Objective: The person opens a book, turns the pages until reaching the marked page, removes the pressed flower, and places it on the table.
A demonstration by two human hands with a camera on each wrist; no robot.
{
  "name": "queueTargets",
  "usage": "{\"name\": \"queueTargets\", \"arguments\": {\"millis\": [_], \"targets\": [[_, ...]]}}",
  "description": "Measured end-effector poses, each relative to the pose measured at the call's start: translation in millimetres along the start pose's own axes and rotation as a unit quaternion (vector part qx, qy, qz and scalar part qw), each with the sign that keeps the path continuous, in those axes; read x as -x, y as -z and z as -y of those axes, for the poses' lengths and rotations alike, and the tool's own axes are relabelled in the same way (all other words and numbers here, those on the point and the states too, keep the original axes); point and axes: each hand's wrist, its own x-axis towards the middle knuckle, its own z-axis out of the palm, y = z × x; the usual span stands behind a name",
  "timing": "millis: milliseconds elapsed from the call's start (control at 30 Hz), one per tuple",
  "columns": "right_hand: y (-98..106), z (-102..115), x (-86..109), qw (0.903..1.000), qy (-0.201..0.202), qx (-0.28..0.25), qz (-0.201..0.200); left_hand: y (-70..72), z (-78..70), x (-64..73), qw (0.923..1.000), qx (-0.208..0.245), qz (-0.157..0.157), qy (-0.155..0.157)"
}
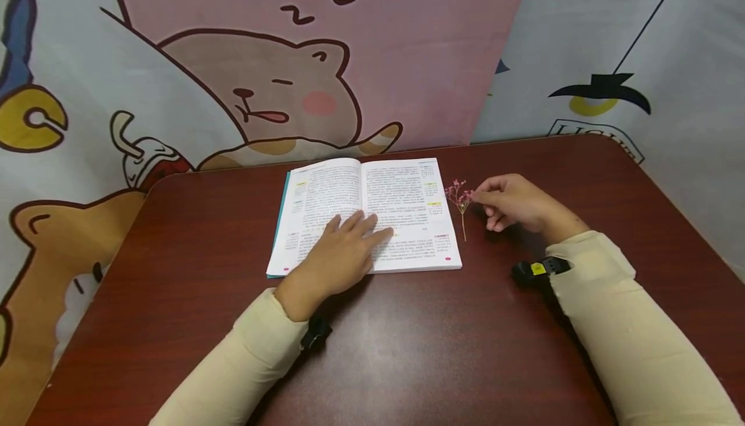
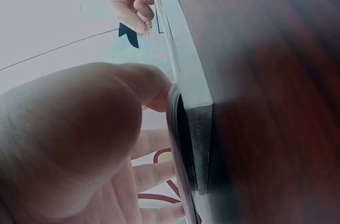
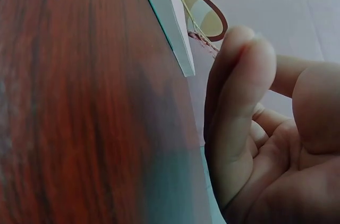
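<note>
An open book with printed pages lies on the table. Across its lower middle, by the spine, my left hand rests with fingers spread and fairly straight; the left wrist view shows the thumb and fingertips against the page. To the right of the book, my right hand pinches a small sprig of pink flowers between thumb and index finger, the other fingers curled in. The sprig's thin stem points toward me, and its blossoms overlap the book's right edge in the head view. In the right wrist view the pinching fingertips appear close up.
The dark red-brown wooden table has rounded far corners. Behind it hangs a cartoon-printed cloth right at the table's back edge. Black straps with small devices sit at both wrists, below the cream sleeves.
</note>
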Motion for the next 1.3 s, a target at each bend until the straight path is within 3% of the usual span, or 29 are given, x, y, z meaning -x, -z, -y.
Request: {"name": "queueTargets", "arguments": {"millis": [667,933,1300], "targets": [[2.4,-6.3,0.0,0.9996,-0.02,0.0,0.018,-3.6,1.0,-0.2,1.0,0.004,0.0,0.002],[5.8,-12.5,-1.5,0.9991,-0.026,0.024,0.026,-2.4,0.5,-0.6,1.0,0.0,0.002,0.0],[5.1,-15.8,-4.6,0.9985,-0.024,0.048,0.003,-1.2,0.6,-0.6,1.0,0.008,0.001,0.0]]}}
